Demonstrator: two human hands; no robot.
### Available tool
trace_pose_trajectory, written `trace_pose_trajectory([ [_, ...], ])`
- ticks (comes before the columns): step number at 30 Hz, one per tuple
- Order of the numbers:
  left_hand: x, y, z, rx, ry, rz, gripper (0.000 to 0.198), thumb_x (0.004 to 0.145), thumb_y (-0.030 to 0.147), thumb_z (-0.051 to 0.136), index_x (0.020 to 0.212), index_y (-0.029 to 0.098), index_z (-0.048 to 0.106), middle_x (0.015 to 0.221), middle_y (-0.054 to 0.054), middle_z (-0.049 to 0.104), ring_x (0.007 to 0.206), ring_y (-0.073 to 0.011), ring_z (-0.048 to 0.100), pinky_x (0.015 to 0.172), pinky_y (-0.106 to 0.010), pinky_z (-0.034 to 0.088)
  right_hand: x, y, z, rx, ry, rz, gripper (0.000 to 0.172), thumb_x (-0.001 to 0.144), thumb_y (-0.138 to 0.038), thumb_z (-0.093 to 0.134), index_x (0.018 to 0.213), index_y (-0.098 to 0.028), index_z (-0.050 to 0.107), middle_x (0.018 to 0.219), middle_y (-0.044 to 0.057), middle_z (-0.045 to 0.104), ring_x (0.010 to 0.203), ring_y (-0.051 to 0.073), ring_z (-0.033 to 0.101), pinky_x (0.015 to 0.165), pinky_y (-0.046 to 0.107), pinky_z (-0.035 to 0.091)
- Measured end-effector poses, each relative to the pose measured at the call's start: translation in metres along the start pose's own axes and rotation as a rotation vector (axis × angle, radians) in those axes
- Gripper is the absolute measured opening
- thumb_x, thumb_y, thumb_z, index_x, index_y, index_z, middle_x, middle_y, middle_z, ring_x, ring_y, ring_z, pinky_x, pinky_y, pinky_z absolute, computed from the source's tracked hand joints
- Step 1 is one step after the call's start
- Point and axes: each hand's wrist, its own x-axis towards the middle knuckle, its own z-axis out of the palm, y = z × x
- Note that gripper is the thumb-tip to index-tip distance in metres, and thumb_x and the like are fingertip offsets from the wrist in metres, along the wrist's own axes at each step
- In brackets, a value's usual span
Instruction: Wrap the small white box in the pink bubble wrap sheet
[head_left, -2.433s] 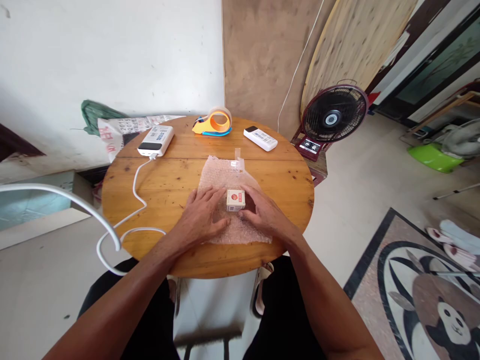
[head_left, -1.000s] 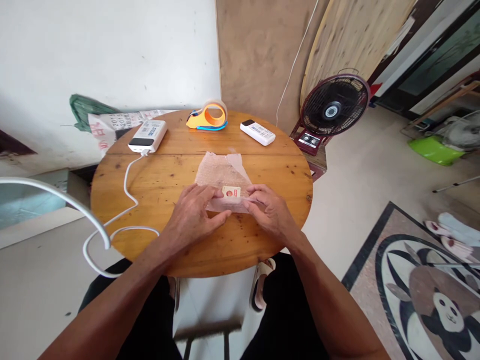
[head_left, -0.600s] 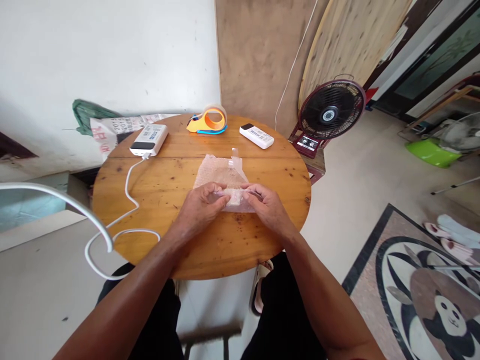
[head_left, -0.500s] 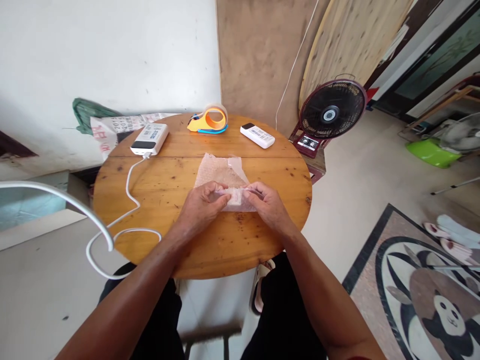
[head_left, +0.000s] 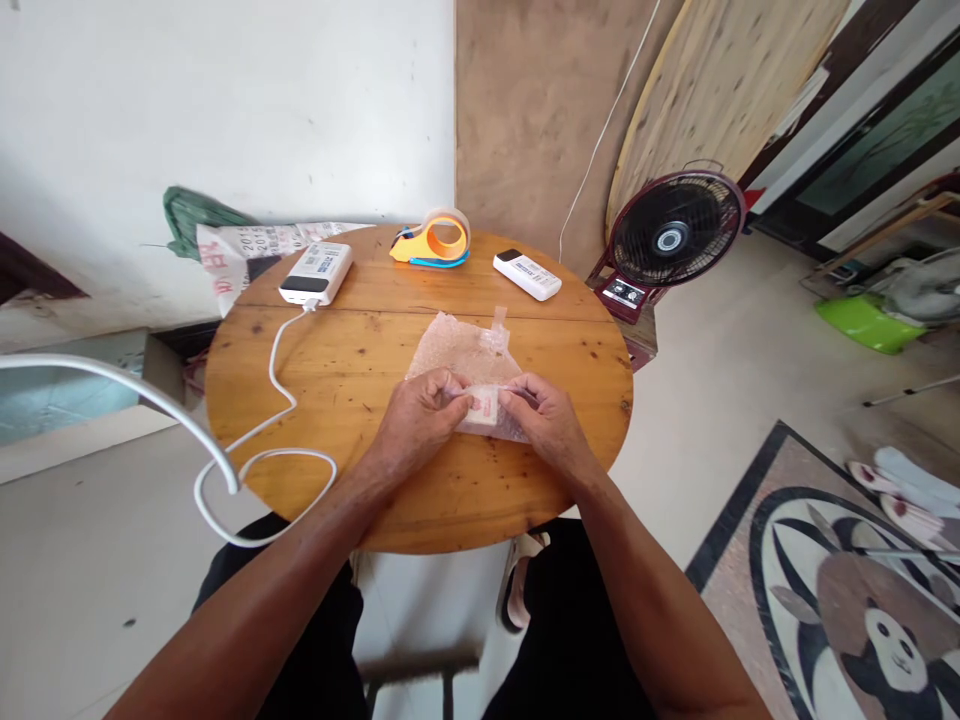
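A pinkish sheet of bubble wrap (head_left: 456, 345) lies on the round wooden table. On its near part sits a small white box (head_left: 483, 406) with red printing, partly covered by the wrap. My left hand (head_left: 426, 412) pinches the wrap at the box's left side, thumb and fingers together. From the right, my right hand (head_left: 545, 410) is likewise closed on the wrap, its thumb against the box. A clear strip (head_left: 499, 317), which looks like tape, stands up at the wrap's far edge.
An orange and blue tape dispenser (head_left: 431, 243) stands at the table's back. To its left is a white power bank (head_left: 318, 274) with a white cable (head_left: 275, 372); another white device (head_left: 527, 274) lies to its right. A fan (head_left: 670, 238) stands beyond the table's right edge.
The wrap's near fold has been drawn back from the box, so more of its printed face shows. Both hands stay pinched at its sides. The whole view has shifted slightly.
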Motion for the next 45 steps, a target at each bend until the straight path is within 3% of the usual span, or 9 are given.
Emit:
trace_pose_trajectory([
  [4, 0.001, 0.0, -0.001, 0.011, -0.014, -0.015, 0.016, 0.071, 0.031, 0.061, 0.065, 0.018, 0.056, 0.081, -0.002, 0.067, 0.07, -0.0138, 0.055, 0.064, -0.025, 0.044, 0.0, -0.003, 0.0, 0.0, 0.016, -0.004, 0.015, 0.084, -0.031, 0.057, 0.078, -0.017, 0.06, 0.073, -0.001, 0.058, 0.069, 0.013, 0.053, 0.064, 0.024, 0.041],
  [9, 0.003, -0.005, -0.003, 0.072, -0.038, -0.017, 0.017, 0.073, 0.032, 0.062, 0.082, 0.018, 0.062, 0.076, 0.0, 0.065, 0.069, -0.0148, 0.057, 0.064, -0.026, 0.045, 0.001, -0.002, -0.001, 0.014, -0.002, 0.011, 0.016, 0.083, -0.033, 0.057, 0.078, -0.017, 0.06, 0.071, -0.001, 0.057, 0.066, 0.013, 0.051, 0.06, 0.023, 0.04],
  [17, 0.003, -0.001, -0.004, 0.138, -0.023, -0.008, 0.028, 0.074, 0.032, 0.061, 0.098, 0.018, 0.064, 0.091, -0.003, 0.07, 0.08, -0.0181, 0.063, 0.073, -0.029, 0.05, 0.003, 0.003, 0.001, 0.025, 0.011, 0.002, 0.01, 0.081, -0.028, 0.056, 0.079, -0.019, 0.057, 0.071, -0.002, 0.057, 0.065, 0.012, 0.052, 0.061, 0.023, 0.041],
  [24, 0.004, -0.006, -0.004, 0.124, -0.008, 0.001, 0.027, 0.076, 0.031, 0.058, 0.098, 0.017, 0.064, 0.098, -0.005, 0.071, 0.084, -0.0188, 0.065, 0.075, -0.03, 0.052, 0.004, 0.005, -0.006, -0.208, 0.083, 0.01, 0.013, 0.079, -0.027, 0.058, 0.089, -0.02, 0.06, 0.077, -0.001, 0.065, 0.066, 0.014, 0.058, 0.062, 0.025, 0.042],
  [28, 0.004, -0.006, -0.003, 0.179, 0.0, 0.033, 0.026, 0.077, 0.029, 0.057, 0.099, 0.017, 0.065, 0.1, -0.005, 0.071, 0.09, -0.0194, 0.065, 0.081, -0.031, 0.051, 0.003, 0.006, -0.008, -0.311, 0.071, 0.03, 0.017, 0.08, -0.026, 0.057, 0.096, -0.02, 0.06, 0.069, -0.002, 0.062, 0.061, 0.014, 0.055, 0.059, 0.025, 0.041],
  [33, 0.005, -0.007, -0.003, 0.166, -0.011, 0.039, 0.024, 0.078, 0.031, 0.056, 0.098, 0.019, 0.064, 0.095, -0.004, 0.07, 0.086, -0.0181, 0.065, 0.078, -0.03, 0.051, 0.001, 0.004, -0.005, -0.426, 0.145, -0.179, 0.022, 0.079, -0.017, 0.053, 0.1, -0.02, 0.06, 0.098, 0.006, 0.064, 0.088, 0.021, 0.06, 0.076, 0.032, 0.047],
  [36, 0.006, -0.009, -0.002, 0.182, -0.011, 0.04, 0.025, 0.079, 0.031, 0.055, 0.099, 0.019, 0.064, 0.095, -0.004, 0.07, 0.088, -0.0186, 0.064, 0.08, -0.032, 0.051, -0.003, -0.001, -0.003, -0.452, 0.142, -0.351, 0.026, 0.08, -0.008, 0.044, 0.096, -0.022, 0.061, 0.103, 0.008, 0.062, 0.099, 0.022, 0.057, 0.085, 0.035, 0.045],
  [41, 0.008, -0.011, -0.001, 0.227, -0.008, 0.064, 0.023, 0.08, 0.03, 0.055, 0.099, 0.02, 0.063, 0.093, -0.004, 0.07, 0.09, -0.0188, 0.064, 0.085, -0.034, 0.049, -0.01, -0.012, 0.002, -0.579, -0.002, -0.529, 0.024, 0.085, -0.012, 0.048, 0.101, -0.022, 0.062, 0.11, 0.007, 0.065, 0.116, 0.024, 0.05, 0.095, 0.041, 0.037],
  [45, 0.009, -0.01, -0.002, 0.241, 0.005, 0.063, 0.024, 0.078, 0.032, 0.056, 0.097, 0.019, 0.064, 0.1, -0.005, 0.07, 0.096, -0.0197, 0.064, 0.09, -0.034, 0.048, -0.011, -0.017, 0.006, -0.669, -0.092, -0.543, 0.021, 0.09, -0.02, 0.05, 0.107, -0.022, 0.062, 0.115, 0.007, 0.065, 0.115, 0.024, 0.051, 0.095, 0.041, 0.034],
])
